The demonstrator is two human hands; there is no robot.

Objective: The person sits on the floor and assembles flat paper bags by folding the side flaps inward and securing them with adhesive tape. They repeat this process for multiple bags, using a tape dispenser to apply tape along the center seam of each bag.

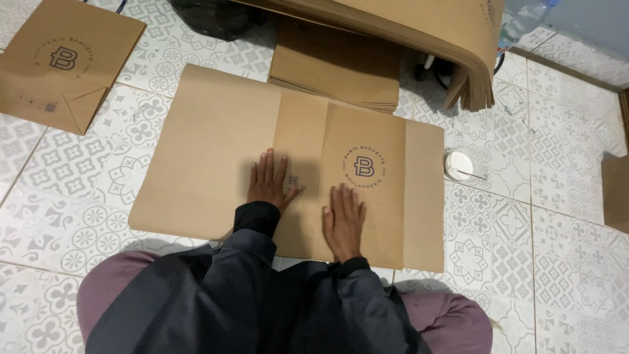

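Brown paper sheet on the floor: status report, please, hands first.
Left hand and right hand flat, open, pressing the folded brown paper sheet. Sheet lies on the tiled floor. Small white round tub beside its right edge, apart.

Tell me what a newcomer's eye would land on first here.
Probably the big folded sheet of brown paper spread flat on the patterned tile floor, with the left hand and right hand pressed palm-down on it. Next, the thick stack of brown sheets drooping at top right.

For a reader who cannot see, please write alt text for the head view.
Both hands, the left hand and right hand, press flat on a folded brown paper sheet on a patterned tile floor. A small white round container lies beside it.
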